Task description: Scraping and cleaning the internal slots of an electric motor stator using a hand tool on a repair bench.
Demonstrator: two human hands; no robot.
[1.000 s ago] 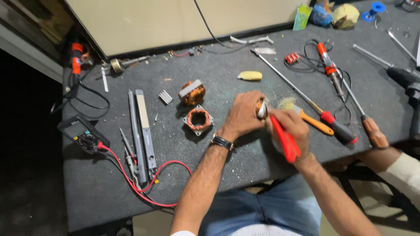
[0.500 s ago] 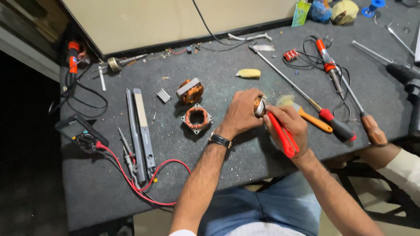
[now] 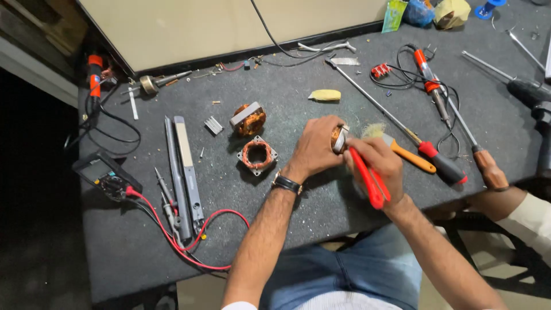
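Observation:
My left hand grips a small copper-wound motor part with a metal frame, held just above the dark table. My right hand holds a tool with red handles, its tip against that part. Both hands meet near the table's middle front. A second wound stator and a third wound coil block lie to the left of my left hand.
A multimeter with red leads lies at left beside two long flat bars. Screwdrivers, a yellow-handled brush and a soldering iron lie to the right. Another person's sleeve shows at far right.
Both hands stay together on the motor part with only slight shifts; the view has shifted a little. Nothing was picked up or let go.

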